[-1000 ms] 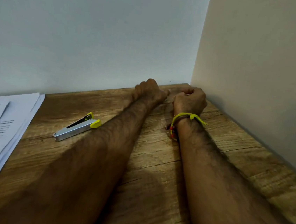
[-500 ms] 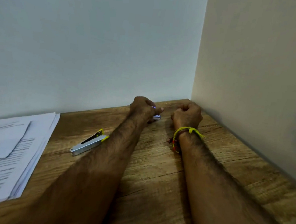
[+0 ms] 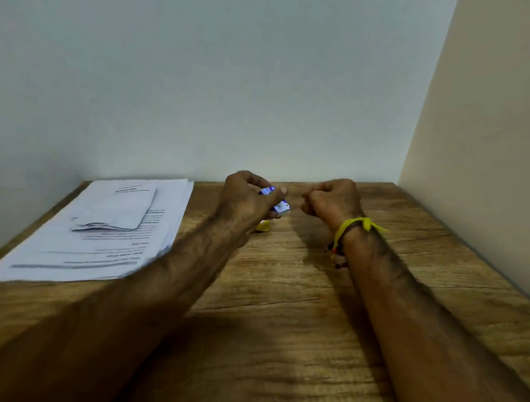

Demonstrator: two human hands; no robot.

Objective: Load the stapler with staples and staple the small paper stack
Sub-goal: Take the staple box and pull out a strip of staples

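My left hand (image 3: 247,199) is raised over the wooden table (image 3: 276,333) and grips a small blue and white staple box (image 3: 280,205) between thumb and fingers. My right hand (image 3: 332,198) is beside it, a little to the right, fingers curled into a fist; nothing shows in it. Of the stapler only a yellow end (image 3: 263,227) peeks out under my left wrist; the rest is hidden by my forearm. A small folded paper stack (image 3: 119,208) lies on top of a larger stack of printed sheets (image 3: 88,247) at the left.
White walls close the table at the back and the right, forming a corner behind my hands. The table's left edge runs beside the paper. A yellow band (image 3: 357,225) is tied round my right wrist.
My left hand has lifted the staple box off the table near the corner. The view has swung left, so the papers sit nearer the middle and my left arm now covers the stapler.
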